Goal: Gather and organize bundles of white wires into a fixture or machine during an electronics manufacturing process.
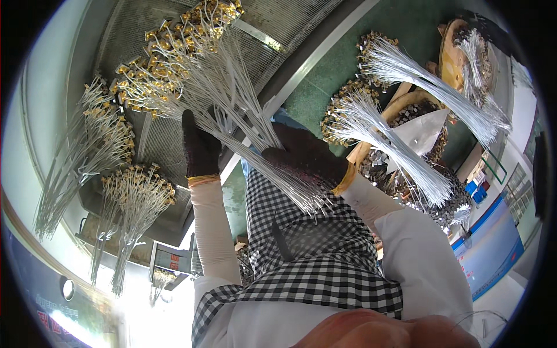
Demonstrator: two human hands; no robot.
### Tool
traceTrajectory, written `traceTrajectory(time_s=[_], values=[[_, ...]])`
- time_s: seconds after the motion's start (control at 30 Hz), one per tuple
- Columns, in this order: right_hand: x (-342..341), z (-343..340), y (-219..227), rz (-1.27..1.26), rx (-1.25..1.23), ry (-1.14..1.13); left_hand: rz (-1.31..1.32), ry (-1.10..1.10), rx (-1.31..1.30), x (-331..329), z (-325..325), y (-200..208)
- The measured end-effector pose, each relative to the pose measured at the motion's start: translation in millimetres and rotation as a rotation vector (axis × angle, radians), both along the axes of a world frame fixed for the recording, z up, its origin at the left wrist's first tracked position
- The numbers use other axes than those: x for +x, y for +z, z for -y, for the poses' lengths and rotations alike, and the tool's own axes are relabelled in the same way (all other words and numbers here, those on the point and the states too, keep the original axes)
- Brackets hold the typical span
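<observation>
My right hand (307,153), in a dark glove, is wrapped round a thick bundle of thin silvery-white wires (232,98). Brass-coloured pieces (191,32) sit at the wires' far ends, spread over a dark mesh surface (290,26). The loose tail ends point toward my checked apron (313,243). To the left, my gloved left hand (201,148) is against the bundle's side, with its fingers stretched out. Wires partly cover that hand, so how firmly it touches them does not show.
More wire bundles hang along the left side (84,162) and lower left (130,200). A metal edge (316,61) borders the mesh. Right of it, two large bundles (429,84) (400,151) lie over round containers (455,49) holding small dark pieces. A blue panel (490,249) stands farther right.
</observation>
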State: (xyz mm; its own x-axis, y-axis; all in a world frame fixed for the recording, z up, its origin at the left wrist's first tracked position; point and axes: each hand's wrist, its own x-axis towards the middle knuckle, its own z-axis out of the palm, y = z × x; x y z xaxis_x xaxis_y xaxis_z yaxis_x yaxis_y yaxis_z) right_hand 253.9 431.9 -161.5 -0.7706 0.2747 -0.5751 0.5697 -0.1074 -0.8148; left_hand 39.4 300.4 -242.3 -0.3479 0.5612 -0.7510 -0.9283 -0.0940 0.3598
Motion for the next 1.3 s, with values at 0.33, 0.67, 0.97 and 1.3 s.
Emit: traceTrajectory(time_s=[0.33,0.67,0.97,1.3], values=[[-2,43,60,0.428,0.939,0.527,0.412,0.104,0.251,29,-16,-9],[-87,10,89,0.547,0.419,0.365,0.123,0.187,0.402,39,-50,-5],[-171,2,213,0.151,-0.764,-0.255,-0.662,-0.223,-0.101,-62,-47,160],[-157,66,26,-0.087,-1.741,-0.612,-0.616,0.068,-0.560,-76,-16,74]])
